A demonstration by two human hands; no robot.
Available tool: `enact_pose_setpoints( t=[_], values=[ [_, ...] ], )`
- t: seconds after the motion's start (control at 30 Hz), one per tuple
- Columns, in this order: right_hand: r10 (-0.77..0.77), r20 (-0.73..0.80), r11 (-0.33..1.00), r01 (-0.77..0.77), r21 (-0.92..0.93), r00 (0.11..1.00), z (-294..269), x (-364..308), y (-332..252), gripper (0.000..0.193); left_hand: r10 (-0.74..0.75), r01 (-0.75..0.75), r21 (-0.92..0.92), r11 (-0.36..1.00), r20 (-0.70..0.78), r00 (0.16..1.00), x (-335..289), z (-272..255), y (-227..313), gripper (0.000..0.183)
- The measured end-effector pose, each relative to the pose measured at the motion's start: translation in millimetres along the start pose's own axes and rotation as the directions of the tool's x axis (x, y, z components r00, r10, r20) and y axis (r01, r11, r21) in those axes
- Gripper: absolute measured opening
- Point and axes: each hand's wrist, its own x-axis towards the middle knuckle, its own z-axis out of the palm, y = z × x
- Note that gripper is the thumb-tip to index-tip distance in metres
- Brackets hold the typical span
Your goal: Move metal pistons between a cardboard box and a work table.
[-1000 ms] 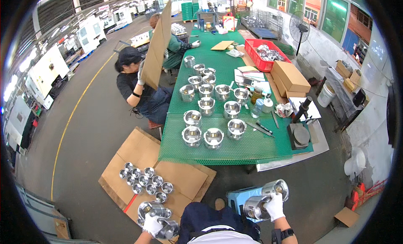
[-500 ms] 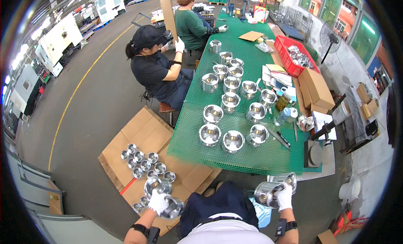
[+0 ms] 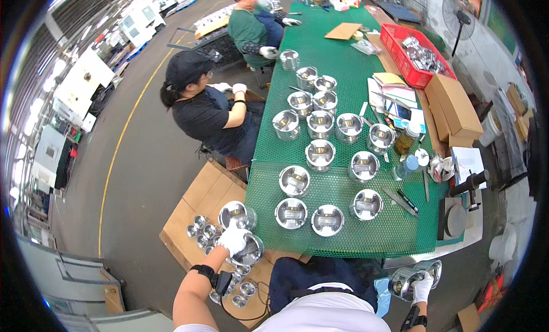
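Observation:
My left hand (image 3: 233,239), in a white glove, grips two shiny metal pistons at the left front corner of the green table. One piston (image 3: 237,214) is on its far side, the other (image 3: 249,252) on its near side. Below the table's right front edge, my gloved right hand (image 3: 422,288) is closed on another pair, with one piston (image 3: 402,284) to the left and one (image 3: 431,268) behind. Several more pistons (image 3: 320,155) stand on the green mesh table top (image 3: 366,240), hollow ends up.
Flattened cardboard (image 3: 200,186) lies on the floor at left, bearing several pistons (image 3: 201,222). A seated person in black (image 3: 206,109) and one in green (image 3: 249,32) are along the table's left side. Bottles (image 3: 406,167), a red crate (image 3: 420,76) and a metal stand (image 3: 454,218) line the right.
My left hand has risen from over the floor cardboard to the table corner, carrying its two pistons. My right hand keeps its pair. The person in black has lowered their hands; their upright cardboard strip is gone.

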Motion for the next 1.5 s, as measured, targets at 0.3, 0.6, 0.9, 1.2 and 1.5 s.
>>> enact_pose_setpoints(
  t=[0.3,0.6,0.9,1.2,1.5],
  values=[
    [0.319,0.054,0.92,-0.322,0.223,0.946,-17,-2,27,0.043,0.063,-0.065,0.024,0.998,0.101,0.993,144,-53,-4,0.03],
    [0.294,-0.079,0.947,-0.278,0.162,0.953,-38,-35,5,0.041,0.377,-0.373,-0.084,0.924,0.031,0.926,176,-19,-1,0.032],
    [0.02,0.164,0.932,0.04,-0.359,0.986,-18,-4,-112,0.037,0.2,-0.213,0.207,0.955,0.082,0.976,160,-33,12,0.035],
    [-0.343,0.592,0.804,0.554,-0.217,0.729,45,74,-177,0.028,0.044,-0.026,0.183,0.983,-0.094,0.995,108,-83,47,0.046],
    [-0.455,0.732,0.612,0.775,-0.157,0.507,85,124,-186,0.019,-0.015,0.041,0.085,0.996,-0.284,0.959,45,-51,28,0.037]
  ],
)
